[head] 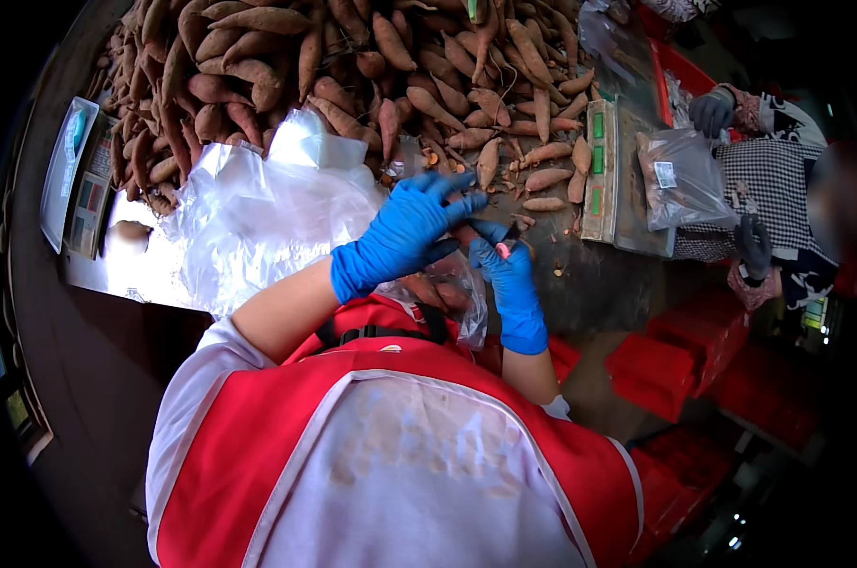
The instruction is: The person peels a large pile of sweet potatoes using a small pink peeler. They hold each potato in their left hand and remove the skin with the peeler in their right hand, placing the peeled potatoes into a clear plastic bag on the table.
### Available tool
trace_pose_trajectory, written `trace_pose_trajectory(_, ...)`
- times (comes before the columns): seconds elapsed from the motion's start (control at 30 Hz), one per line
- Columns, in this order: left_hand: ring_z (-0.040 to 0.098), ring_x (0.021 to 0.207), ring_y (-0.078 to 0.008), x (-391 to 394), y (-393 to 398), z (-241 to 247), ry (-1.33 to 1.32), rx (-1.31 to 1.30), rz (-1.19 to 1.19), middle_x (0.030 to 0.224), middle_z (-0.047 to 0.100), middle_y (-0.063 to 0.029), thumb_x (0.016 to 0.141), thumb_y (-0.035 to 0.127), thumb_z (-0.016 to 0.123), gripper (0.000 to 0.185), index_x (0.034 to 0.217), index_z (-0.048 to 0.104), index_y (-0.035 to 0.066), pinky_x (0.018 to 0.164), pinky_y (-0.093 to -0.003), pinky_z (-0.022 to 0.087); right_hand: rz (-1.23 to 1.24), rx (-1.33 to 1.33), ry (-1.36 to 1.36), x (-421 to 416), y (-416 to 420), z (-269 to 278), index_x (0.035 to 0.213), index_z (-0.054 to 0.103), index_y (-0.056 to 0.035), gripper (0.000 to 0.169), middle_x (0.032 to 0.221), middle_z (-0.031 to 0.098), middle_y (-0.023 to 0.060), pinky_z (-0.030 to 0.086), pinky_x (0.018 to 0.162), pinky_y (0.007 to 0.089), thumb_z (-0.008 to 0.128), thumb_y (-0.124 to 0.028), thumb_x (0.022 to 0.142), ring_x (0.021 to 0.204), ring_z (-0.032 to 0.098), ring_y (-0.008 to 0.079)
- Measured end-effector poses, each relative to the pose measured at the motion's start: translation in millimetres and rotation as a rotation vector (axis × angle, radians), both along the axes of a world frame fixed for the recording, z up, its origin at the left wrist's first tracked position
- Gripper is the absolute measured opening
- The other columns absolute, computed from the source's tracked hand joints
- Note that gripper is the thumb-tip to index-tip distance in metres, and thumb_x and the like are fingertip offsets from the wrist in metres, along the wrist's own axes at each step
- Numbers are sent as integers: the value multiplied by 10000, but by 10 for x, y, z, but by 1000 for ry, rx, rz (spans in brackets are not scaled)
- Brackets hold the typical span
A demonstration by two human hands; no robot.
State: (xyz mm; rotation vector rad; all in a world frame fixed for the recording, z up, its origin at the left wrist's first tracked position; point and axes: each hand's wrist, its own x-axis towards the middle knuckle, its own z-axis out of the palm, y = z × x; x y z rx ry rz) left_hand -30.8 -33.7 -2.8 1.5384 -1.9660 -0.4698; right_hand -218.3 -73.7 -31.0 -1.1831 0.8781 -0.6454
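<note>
My left hand (407, 227), in a blue glove, reaches over a reddish sweet potato (464, 233), its fingers spread near the upper end. My right hand (503, 277), also gloved in blue, is curled around the lower part of that sweet potato; a small pink object (502, 250) shows at its fingers, too small to name. Whether the left palm touches the sweet potato is hidden. Under my hands, close to my body, lies a clear plastic bag (477, 302) with sweet potatoes inside. A large heap of sweet potatoes (258, 71) covers the far part of the table.
Clear plastic bags (272, 206) are spread at the left, beside a scale (91, 192). At the right stands another scale (599, 170), with a filled bag (684, 177) near a co-worker's gloved hands (712, 110). Red crates (656, 373) stand at lower right. Cut bits (558, 272) lie on the table.
</note>
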Motion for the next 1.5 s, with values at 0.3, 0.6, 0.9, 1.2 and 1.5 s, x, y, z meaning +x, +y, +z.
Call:
trace_pose_trajectory(0.3, 523, 943, -134, 35, 196, -96, 1301, 784, -134, 1059, 554, -36, 835, 212, 590, 469, 1230, 435, 13, 869, -234, 391, -158, 40, 15, -169, 33, 340, 1170, 482, 3, 429, 860, 545, 2, 406, 595, 159, 626, -149, 795, 675, 475, 50)
trace_pose_trajectory(0.6, 512, 896, -106, 36, 310, -79, 1319, 821, -357, 1007, 552, -42, 839, 236, 586, 482, 1228, 427, -1, 825, -234, 407, -112, -319, 448, -505, 386, 269, 1062, 515, -28, 297, 900, 540, 84, 426, 700, 288, 543, -179, 808, 743, 515, 185)
trace_pose_trajectory(0.9, 509, 1001, -147, 18, 382, -2, 1207, 763, -531, 1242, 476, -108, 830, 266, 584, 563, 1261, 372, -29, 882, -275, 391, -122, -434, 529, -391, -20, -214, 890, 553, -22, 143, 704, 539, 75, 414, 569, 280, 441, -54, 806, 622, 501, 159)
trace_pose_trajectory(1.2, 543, 991, -256, -34, 179, -241, 2671, 770, -117, 1103, 522, -148, 907, 192, 437, 341, 1176, 406, -16, 854, -377, 463, -108, -768, 449, 52, 146, 160, 936, 567, -39, 198, 755, 532, 48, 413, 581, 273, 484, -7, 759, 650, 498, 156)
trace_pose_trajectory(1.5, 540, 977, -295, -168, 367, -312, 2682, 699, 95, 1066, 528, -169, 906, 240, 444, 354, 1124, 432, -38, 862, -402, 464, -27, -1041, 568, 380, 207, 224, 872, 538, -41, 158, 739, 520, 107, 416, 581, 323, 499, -18, 720, 649, 528, 246)
